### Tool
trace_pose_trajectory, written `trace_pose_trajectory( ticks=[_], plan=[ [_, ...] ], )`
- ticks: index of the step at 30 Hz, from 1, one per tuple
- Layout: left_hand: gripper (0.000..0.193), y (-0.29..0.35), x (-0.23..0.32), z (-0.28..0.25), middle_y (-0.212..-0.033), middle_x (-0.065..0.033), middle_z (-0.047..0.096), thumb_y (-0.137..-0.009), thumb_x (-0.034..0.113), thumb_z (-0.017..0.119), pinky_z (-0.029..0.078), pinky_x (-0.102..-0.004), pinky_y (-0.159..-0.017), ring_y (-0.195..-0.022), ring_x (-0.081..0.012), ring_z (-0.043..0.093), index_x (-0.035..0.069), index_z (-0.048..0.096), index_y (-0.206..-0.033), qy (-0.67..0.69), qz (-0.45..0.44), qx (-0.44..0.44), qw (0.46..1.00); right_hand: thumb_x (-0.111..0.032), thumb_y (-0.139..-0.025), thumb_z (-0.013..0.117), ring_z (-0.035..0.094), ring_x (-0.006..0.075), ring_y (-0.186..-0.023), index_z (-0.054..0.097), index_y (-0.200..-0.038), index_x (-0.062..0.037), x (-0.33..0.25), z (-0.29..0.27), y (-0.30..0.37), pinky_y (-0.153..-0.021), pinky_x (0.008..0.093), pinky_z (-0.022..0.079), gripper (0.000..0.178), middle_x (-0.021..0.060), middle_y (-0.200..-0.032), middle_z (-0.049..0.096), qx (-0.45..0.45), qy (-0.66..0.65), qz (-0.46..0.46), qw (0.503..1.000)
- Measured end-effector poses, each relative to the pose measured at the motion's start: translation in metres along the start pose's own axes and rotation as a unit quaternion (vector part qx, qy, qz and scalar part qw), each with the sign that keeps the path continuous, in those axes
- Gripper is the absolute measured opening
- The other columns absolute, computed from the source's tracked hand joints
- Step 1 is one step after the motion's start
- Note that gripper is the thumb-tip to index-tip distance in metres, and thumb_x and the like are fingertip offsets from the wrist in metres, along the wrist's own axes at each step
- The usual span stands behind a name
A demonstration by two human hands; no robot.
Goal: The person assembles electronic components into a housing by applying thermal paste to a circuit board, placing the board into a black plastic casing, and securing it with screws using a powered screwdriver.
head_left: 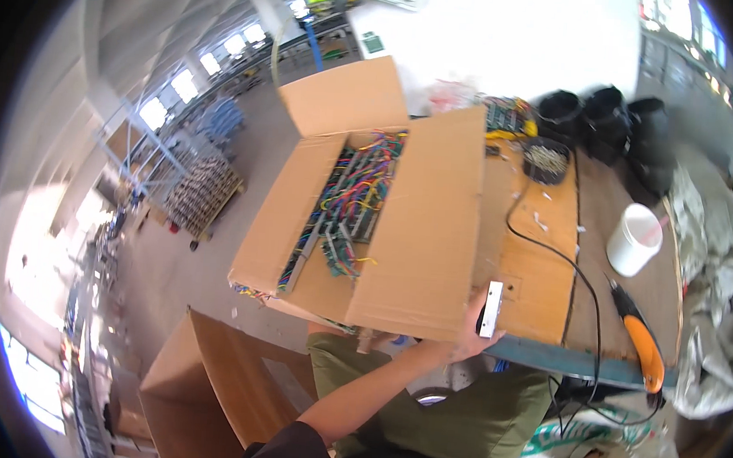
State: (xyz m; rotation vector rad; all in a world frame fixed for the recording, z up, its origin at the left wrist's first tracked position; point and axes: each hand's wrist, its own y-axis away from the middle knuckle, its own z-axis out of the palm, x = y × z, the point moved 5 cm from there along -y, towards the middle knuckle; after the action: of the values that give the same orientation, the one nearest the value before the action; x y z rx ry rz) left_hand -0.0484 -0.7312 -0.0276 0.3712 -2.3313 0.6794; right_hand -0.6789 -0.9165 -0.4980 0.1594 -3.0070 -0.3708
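An open cardboard box (421, 232) sits tilted over the near edge of a wooden workbench (540, 273), packed with green circuit boards and coloured wires (347, 203). My left hand (460, 340) reaches up from the lower middle and grips the box's near right corner from below. A small white rectangular piece (489, 309) stands at my fingertips against the box flap. My green trouser leg (423, 405) is under the box. My right hand is not visible.
On the bench lie a black cable (566, 262), an orange-handled tool (643, 342), a white tub (634, 239), black pots (604, 118) and a tray of small parts (545, 160). Another cardboard box (206, 387) stands on the floor at the lower left. Crumpled sacks (716, 276) lie at the right.
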Motion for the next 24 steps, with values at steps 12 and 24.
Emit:
trace_pose_trajectory(
  ticks=[12,24],
  plan=[
    [0.066,0.024,-0.033,-0.009,-0.11,-0.0156,0.064,-0.088,0.047,0.073,0.051,-0.0428,-0.089,-0.1,-0.032,0.062,0.005,0.055,-0.135,0.064,-0.091,-0.1,0.989,-0.015,-0.082,0.064,0.065,0.0401,-0.09,0.067,-0.099,0.0002,-0.052,-0.153,0.048,-0.078,0.0479,0.051,0.023,0.0229,-0.1,0.069,0.076,-0.269,-0.029,0.96],
    [0.093,0.065,0.023,-0.041,-0.08,0.002,0.058,-0.072,0.003,0.085,0.052,-0.0253,-0.068,-0.072,-0.0077,0.055,0.01,0.037,-0.151,0.201,-0.167,-0.033,0.965,-0.006,-0.056,0.088,0.067,0.0314,-0.092,0.071,-0.092,-0.0087,-0.229,-0.549,0.234,-0.075,0.0384,0.056,0.04,0.0152,-0.113,0.062,0.258,-0.317,-0.211,0.888]
  ],
)
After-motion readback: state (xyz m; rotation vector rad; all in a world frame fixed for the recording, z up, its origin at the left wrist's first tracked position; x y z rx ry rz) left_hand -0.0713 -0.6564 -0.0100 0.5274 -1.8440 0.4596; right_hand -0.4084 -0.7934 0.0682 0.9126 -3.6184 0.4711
